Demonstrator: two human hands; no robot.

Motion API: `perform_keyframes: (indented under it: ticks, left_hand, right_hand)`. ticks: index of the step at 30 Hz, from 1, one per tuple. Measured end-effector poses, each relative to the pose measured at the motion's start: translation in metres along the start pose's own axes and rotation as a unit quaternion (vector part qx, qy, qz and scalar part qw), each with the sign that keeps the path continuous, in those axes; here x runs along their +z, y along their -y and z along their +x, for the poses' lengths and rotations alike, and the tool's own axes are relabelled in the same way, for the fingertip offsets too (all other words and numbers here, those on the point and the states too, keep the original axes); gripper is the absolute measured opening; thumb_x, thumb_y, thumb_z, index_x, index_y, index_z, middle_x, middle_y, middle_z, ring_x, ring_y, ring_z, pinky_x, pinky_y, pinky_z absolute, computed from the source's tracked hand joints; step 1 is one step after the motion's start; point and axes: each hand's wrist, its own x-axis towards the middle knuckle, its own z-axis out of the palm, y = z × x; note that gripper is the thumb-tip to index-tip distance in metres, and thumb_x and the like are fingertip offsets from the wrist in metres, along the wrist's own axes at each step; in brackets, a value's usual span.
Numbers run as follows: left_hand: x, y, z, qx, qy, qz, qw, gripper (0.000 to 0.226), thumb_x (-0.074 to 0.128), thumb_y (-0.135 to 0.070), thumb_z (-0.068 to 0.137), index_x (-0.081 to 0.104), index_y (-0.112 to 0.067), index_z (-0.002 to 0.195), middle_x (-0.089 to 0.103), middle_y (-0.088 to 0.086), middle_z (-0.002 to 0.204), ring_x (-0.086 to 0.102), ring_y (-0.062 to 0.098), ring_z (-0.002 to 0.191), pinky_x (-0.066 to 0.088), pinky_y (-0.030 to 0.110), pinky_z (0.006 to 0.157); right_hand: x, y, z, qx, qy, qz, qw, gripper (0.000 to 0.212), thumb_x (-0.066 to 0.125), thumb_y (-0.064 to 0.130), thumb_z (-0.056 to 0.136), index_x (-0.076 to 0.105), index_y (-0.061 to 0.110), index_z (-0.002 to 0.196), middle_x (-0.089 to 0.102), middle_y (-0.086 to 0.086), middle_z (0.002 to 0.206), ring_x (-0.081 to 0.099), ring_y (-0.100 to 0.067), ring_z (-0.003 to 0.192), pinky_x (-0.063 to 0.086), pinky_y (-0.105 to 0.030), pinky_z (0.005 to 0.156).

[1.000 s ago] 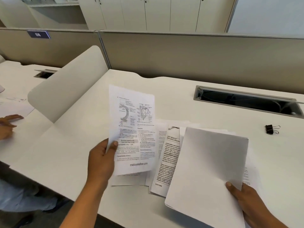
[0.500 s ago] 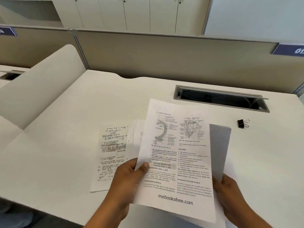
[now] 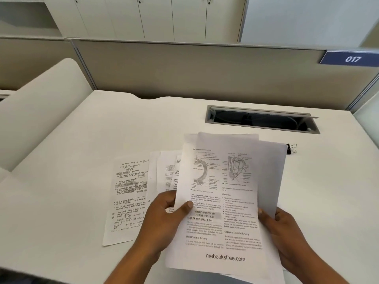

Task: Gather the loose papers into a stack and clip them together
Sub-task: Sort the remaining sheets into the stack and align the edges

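While both hands hold a small bundle (image 3: 235,226) of sheets above the surface (image 3: 61,181) in the lower centre of the frame, the sheets in it are not squared. The printed eye-anatomy page (image 3: 215,193) sits skewed on the blank sheets (image 3: 272,173) behind it, whose corners stick out at the upper right. The left hand (image 3: 164,220) has a narrow grip, its thumb pinching that page's left edge; the right hand (image 3: 287,234) pinches the bundle's right edge. Held only at the edges, a back sheet could slip out, or the front page could crease if the hands push together. More papers lie loose on the surface: a handwritten page (image 3: 129,197) left of centre, and fanned printed pages (image 3: 164,173) partly under the bundle, easy to miss or drag. The binder clip (image 3: 292,149) lies right of centre, half hidden behind the bundle's corner. Clipping before squaring would probably lock in crooked edges.
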Motion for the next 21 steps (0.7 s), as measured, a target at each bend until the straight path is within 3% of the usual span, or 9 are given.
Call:
perform_keyframes:
  ticks: [3, 5, 8, 12, 13, 15, 17, 18, 21]
  left_hand:
    - [-0.001, -0.006, 0.001, -0.030, 0.106, -0.062, 0.992, 0.017, 0.069, -0.019, 0.092, 0.078, -0.016, 0.106, 0.081, 0.001, 0.104, 0.078, 0.020, 0.096, 0.060, 0.038, 0.088]
    - [0.002, -0.006, 0.002, -0.024, 0.126, -0.063, 0.990, 0.017, 0.070, -0.016, 0.092, 0.079, -0.014, 0.106, 0.081, 0.002, 0.102, 0.078, 0.021, 0.096, 0.060, 0.036, 0.086]
    - [0.012, -0.005, 0.003, 0.007, 0.092, -0.049, 0.994, 0.014, 0.072, -0.009, 0.090, 0.081, -0.016, 0.100, 0.082, 0.001, 0.096, 0.078, 0.021, 0.092, 0.062, 0.035, 0.082]
    - [0.022, -0.005, 0.002, 0.048, 0.034, -0.042, 0.997, 0.018, 0.073, -0.003, 0.089, 0.079, -0.016, 0.098, 0.082, 0.001, 0.093, 0.079, 0.022, 0.087, 0.063, 0.038, 0.078]
    - [0.023, -0.005, 0.002, 0.062, 0.028, -0.046, 0.997, 0.022, 0.073, -0.003, 0.088, 0.078, -0.019, 0.102, 0.082, 0.001, 0.097, 0.079, 0.020, 0.088, 0.063, 0.035, 0.077]
    - [0.025, -0.004, 0.002, 0.103, 0.017, -0.025, 0.994, 0.051, 0.076, -0.004, 0.086, 0.065, -0.032, 0.127, 0.077, -0.009, 0.114, 0.076, 0.008, 0.096, 0.062, 0.026, 0.079]
    - [0.025, 0.002, 0.005, 0.126, 0.006, 0.007, 0.992, 0.094, 0.081, -0.008, 0.082, 0.031, -0.047, 0.151, 0.071, -0.021, 0.122, 0.070, -0.002, 0.104, 0.057, 0.015, 0.082]
    - [0.023, 0.004, 0.006, 0.120, 0.002, 0.012, 0.993, 0.104, 0.084, -0.012, 0.079, 0.020, -0.048, 0.154, 0.072, -0.020, 0.120, 0.070, -0.002, 0.104, 0.056, 0.013, 0.083]
    - [0.018, 0.005, 0.012, 0.074, -0.010, -0.011, 0.997, 0.092, 0.084, -0.031, 0.078, 0.029, -0.040, 0.152, 0.072, -0.015, 0.114, 0.071, 0.004, 0.098, 0.054, 0.017, 0.081]
  right_hand:
    - [-0.002, 0.005, -0.001, -0.001, 0.024, 0.003, 1.000, 0.029, 0.062, 0.021, 0.081, 0.071, 0.000, 0.098, 0.075, -0.027, 0.097, 0.074, -0.038, 0.076, 0.061, -0.044, 0.064]
    - [-0.003, 0.009, -0.002, -0.004, 0.037, 0.001, 0.999, 0.032, 0.059, 0.024, 0.084, 0.070, 0.000, 0.103, 0.075, -0.026, 0.099, 0.074, -0.037, 0.078, 0.062, -0.043, 0.064]
    - [-0.001, 0.014, -0.001, -0.018, 0.035, -0.014, 0.999, 0.035, 0.052, 0.030, 0.091, 0.069, 0.005, 0.108, 0.076, -0.021, 0.100, 0.075, -0.035, 0.085, 0.062, -0.041, 0.065]
    - [0.000, 0.019, 0.001, -0.037, 0.013, -0.039, 0.998, 0.050, 0.037, 0.047, 0.096, 0.068, 0.013, 0.114, 0.077, -0.011, 0.106, 0.074, -0.029, 0.098, 0.057, -0.048, 0.087]
    - [0.001, 0.020, 0.000, -0.042, 0.013, -0.043, 0.998, 0.050, 0.039, 0.049, 0.095, 0.069, 0.013, 0.114, 0.077, -0.010, 0.107, 0.074, -0.029, 0.098, 0.056, -0.049, 0.087]
    - [0.003, 0.019, 0.001, -0.056, 0.029, -0.050, 0.997, 0.050, 0.062, 0.054, 0.086, 0.070, 0.012, 0.112, 0.077, -0.012, 0.107, 0.074, -0.032, 0.095, 0.060, -0.047, 0.080]
    - [0.002, 0.017, 0.002, -0.070, 0.036, -0.069, 0.995, 0.075, 0.085, 0.060, 0.056, 0.071, 0.010, 0.110, 0.077, -0.014, 0.105, 0.074, -0.035, 0.093, 0.061, -0.044, 0.075]
    - [0.002, 0.015, 0.003, -0.069, 0.036, -0.079, 0.994, 0.085, 0.088, 0.061, 0.045, 0.071, 0.008, 0.109, 0.077, -0.015, 0.104, 0.074, -0.036, 0.091, 0.061, -0.045, 0.075]
    - [-0.002, 0.013, 0.003, -0.061, 0.020, -0.064, 0.996, 0.090, 0.092, 0.058, 0.037, 0.070, 0.005, 0.106, 0.077, -0.019, 0.099, 0.074, -0.040, 0.087, 0.061, -0.047, 0.072]
